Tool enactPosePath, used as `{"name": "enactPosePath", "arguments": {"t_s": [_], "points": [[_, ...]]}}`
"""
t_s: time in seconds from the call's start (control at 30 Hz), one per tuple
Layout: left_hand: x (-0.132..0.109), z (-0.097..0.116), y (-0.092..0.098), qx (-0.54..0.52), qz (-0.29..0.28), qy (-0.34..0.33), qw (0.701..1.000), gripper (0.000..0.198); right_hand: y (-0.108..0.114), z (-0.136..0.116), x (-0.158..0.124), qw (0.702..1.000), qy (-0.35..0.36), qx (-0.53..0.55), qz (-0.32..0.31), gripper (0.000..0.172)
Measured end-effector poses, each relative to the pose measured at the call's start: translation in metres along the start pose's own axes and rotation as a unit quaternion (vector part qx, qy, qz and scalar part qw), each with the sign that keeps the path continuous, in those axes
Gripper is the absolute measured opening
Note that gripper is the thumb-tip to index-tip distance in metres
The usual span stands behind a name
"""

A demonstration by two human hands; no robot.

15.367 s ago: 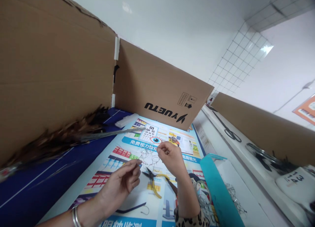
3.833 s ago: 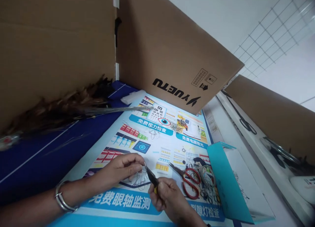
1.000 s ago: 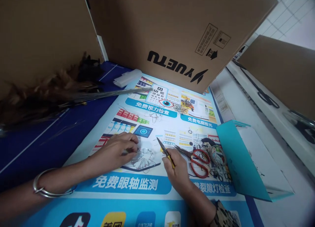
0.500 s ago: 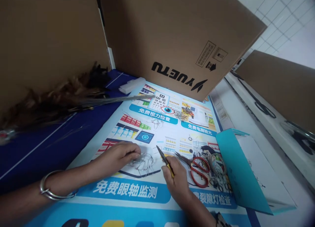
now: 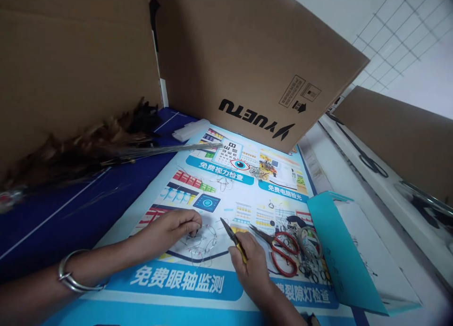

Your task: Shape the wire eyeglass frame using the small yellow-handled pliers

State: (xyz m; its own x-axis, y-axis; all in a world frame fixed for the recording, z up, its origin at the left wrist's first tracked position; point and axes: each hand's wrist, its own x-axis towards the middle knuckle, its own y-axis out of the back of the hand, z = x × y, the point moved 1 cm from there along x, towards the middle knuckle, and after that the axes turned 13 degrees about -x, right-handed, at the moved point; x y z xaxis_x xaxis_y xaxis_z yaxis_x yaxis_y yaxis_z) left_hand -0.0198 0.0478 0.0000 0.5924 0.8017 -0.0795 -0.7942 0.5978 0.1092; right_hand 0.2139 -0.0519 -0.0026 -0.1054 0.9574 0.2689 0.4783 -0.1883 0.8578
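Left hand (image 5: pixel 173 228) curled, fingertips pinched on wire tangle (image 5: pixel 201 240) lying on poster (image 5: pixel 226 194). Right hand (image 5: pixel 250 264) clenched round yellow-handled pliers (image 5: pixel 231 238), tips pointed at tangle, just beside it. "YUETU" printed upside down on cardboard box (image 5: pixel 255 71) behind poster. Red scissors (image 5: pixel 279 250) laid right of pliers.

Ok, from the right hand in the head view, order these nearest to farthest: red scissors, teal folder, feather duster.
From the right hand:
1. Red scissors, just to its right on the poster.
2. Teal folder, further right, past the scissors.
3. Feather duster, far left, across the blue cloth by the cardboard.
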Motion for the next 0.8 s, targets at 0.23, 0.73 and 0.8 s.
{"name": "enactPosePath", "arguments": {"t_s": [0.23, 0.73, 0.8], "points": [[-0.001, -0.004, -0.001, 0.018, 0.0, 0.0, 1.0, 0.026, 0.003, -0.001, 0.001, 1.0, -0.018, 0.025, -0.005, 0.022], [-0.008, -0.001, -0.012, -0.062, 0.021, 0.028, 0.997, 0.016, 0.004, 0.0, 0.003, 0.999, -0.023, 0.049, 0.004, 0.021], [-0.007, -0.003, -0.011, -0.067, 0.025, 0.029, 0.997, 0.016, 0.004, 0.0, 0.003, 0.999, -0.017, 0.051, 0.002, 0.022]]}}
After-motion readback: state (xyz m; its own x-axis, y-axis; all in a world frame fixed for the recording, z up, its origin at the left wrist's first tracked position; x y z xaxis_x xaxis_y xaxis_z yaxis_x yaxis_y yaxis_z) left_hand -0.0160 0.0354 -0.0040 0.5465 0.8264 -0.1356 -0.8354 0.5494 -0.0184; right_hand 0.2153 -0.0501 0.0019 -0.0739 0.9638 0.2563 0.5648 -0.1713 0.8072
